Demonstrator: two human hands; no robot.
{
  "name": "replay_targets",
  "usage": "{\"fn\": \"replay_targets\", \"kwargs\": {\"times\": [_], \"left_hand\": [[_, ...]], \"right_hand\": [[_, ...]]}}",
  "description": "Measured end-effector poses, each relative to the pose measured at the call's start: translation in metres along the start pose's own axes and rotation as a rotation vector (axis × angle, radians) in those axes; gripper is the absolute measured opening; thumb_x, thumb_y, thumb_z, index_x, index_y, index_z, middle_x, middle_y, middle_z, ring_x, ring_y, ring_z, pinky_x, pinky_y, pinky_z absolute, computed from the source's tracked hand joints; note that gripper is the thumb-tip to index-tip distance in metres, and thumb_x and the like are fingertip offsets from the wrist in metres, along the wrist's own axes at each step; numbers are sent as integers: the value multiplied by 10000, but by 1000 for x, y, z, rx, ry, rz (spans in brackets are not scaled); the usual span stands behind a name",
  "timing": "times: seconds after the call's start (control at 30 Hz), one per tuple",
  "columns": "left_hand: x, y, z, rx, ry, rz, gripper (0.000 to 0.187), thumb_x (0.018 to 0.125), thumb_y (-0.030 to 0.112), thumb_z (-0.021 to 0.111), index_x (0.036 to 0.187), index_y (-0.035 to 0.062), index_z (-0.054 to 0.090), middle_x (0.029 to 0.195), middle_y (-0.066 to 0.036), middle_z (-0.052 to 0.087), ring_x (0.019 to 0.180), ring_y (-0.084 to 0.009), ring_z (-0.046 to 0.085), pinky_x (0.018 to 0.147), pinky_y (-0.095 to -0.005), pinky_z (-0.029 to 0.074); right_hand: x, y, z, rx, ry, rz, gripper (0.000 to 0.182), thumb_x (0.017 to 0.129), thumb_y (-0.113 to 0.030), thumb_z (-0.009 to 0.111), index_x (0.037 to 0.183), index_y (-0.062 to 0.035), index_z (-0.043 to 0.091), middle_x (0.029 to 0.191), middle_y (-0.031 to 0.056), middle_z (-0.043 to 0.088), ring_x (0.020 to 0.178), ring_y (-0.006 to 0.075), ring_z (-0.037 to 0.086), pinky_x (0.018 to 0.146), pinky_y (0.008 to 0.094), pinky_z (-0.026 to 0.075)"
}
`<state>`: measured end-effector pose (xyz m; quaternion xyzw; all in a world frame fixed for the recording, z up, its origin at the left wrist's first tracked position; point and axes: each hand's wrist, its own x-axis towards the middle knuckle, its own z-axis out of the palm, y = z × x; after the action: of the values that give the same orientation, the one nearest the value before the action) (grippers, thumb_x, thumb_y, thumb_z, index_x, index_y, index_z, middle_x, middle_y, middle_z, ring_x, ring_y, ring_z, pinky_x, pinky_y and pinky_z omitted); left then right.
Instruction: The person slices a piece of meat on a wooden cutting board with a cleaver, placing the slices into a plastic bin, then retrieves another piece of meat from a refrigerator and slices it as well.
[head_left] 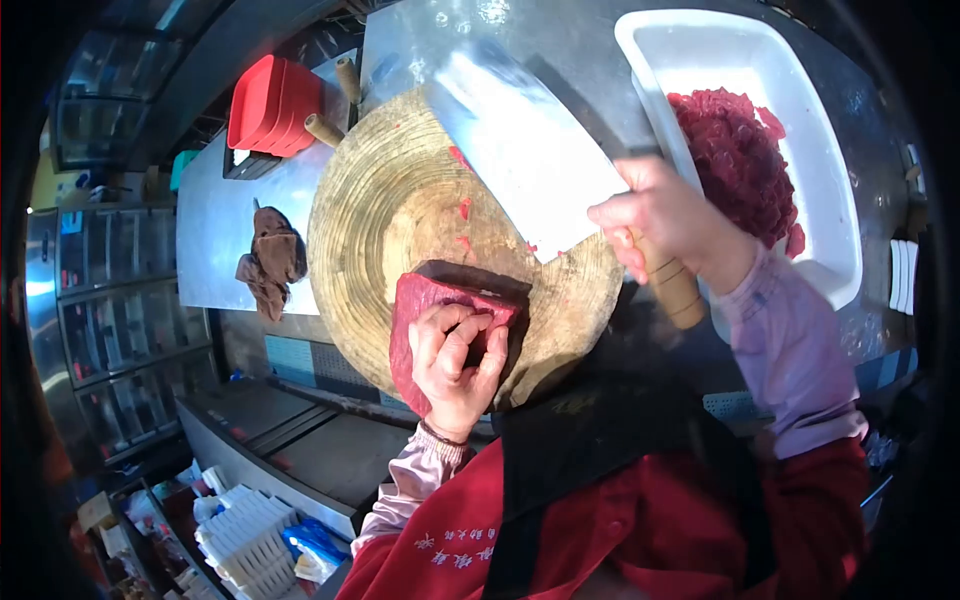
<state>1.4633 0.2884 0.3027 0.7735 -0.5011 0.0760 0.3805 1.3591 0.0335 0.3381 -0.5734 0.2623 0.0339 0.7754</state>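
Observation:
A thick block of raw red meat [408,345] lies at the near side of a round wooden chopping block [365,230]. My left hand [455,362] presses on top of it with curled fingers. In my right hand [668,212] is a wide cleaver [530,150], gripped where the blade meets its wooden handle [675,290]. The blade is over the chopping block, beyond the meat and apart from it. Small red scraps [464,208] are scattered on the wood.
At the right stands a white plastic tub [830,190] holding a heap of cut red meat [735,150]. Brown meat pieces [272,255] lie on the metal table to the left. Red containers [272,105] and wooden handles [323,130] are at the back left.

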Motion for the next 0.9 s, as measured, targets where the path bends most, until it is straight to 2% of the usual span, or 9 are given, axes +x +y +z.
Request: {"fn": "replay_targets", "kwargs": {"times": [0.07, 0.2, 0.37, 0.6, 0.67, 0.7, 0.73, 0.83, 0.9], "left_hand": [[0, 0, 0, -12, 11, -4, 261, 659, 17, 782, 882, 53, 652, 899, -89, 609, 869, -278, 582, 789, -380, 462], [-1, 0, 1, -18, 19, -23, 241, 654, 13, 780, 857, 49, 656, 900, -91, 607, 873, -273, 584, 788, -370, 465], [-1, -1, 1, -29, 51, -14, 236, 657, 14, 780, 855, 48, 656, 901, -93, 606, 874, -278, 583, 783, -371, 465], [-2, -1, -1, -31, 44, 9, 243, 661, 17, 793, 865, 46, 666, 898, -92, 627, 868, -271, 598, 763, -352, 469], [-5, -2, 1, -26, 72, 17, 241, 664, 10, 791, 868, 47, 668, 913, -98, 636, 870, -276, 602, 774, -356, 473], [-5, 0, 3, -8, 90, 25, 239, 670, 2, 788, 871, 46, 667, 922, -101, 644, 873, -279, 606, 785, -359, 479], [-6, 1, 3, 1, 72, 35, 239, 670, 2, 788, 871, 46, 667, 922, -101, 644, 873, -279, 606, 785, -359, 479], [-5, 3, 2, -1, 86, 27, 247, 671, -13, 786, 879, 44, 666, 928, -97, 649, 879, -276, 609, 787, -355, 484], [-7, 2, 2, 12, 55, 17, 249, 679, -1, 787, 892, 43, 665, 935, -95, 645, 896, -273, 605, 792, -355, 481]], "right_hand": [[-3, 28, 0, 194, 96, 109, 99, 870, -57, 573, 867, 27, 521, 588, 49, 509, 395, 127, 489, 358, 289, 421], [-34, 60, 17, 143, 248, 158, 107, 874, -93, 599, 866, -7, 537, 591, 42, 512, 447, 141, 520, 403, 288, 442], [-86, 109, 12, 273, 193, 260, 147, 874, -136, 613, 826, -12, 549, 599, 40, 537, 451, 133, 530, 423, 300, 446], [-142, 50, 30, -152, 350, 297, 169, 857, -145, 637, 859, -6, 540, 626, 24, 564, 480, 119, 558, 443, 267, 446], [-149, 32, 38, -286, 415, 108, 172, 845, -113, 649, 868, 14, 535, 610, 21, 560, 507, 107, 574, 461, 266, 446], [-151, 39, 34, -445, 372, -90, 137, 839, -63, 633, 880, 25, 537, 590, 69, 559, 483, 177, 579, 464, 300, 441], [-147, 39, 34, -422, 374, -90, 137, 839, -63, 633, 880, 25, 537, 590, 69, 559, 483, 177, 579, 464, 300, 441], [-135, 33, 42, -718, 248, -311, 84, 826, -2, 578, 904, 11, 548, 597, 155, 537, 508, 358, 542, 471, 379, 433], [-131, 38, 47, -837, 226, -411, 113, 813, -9, 581, 920, 6, 549, 582, 139, 526, 506, 344, 549, 470, 386, 442]]}}
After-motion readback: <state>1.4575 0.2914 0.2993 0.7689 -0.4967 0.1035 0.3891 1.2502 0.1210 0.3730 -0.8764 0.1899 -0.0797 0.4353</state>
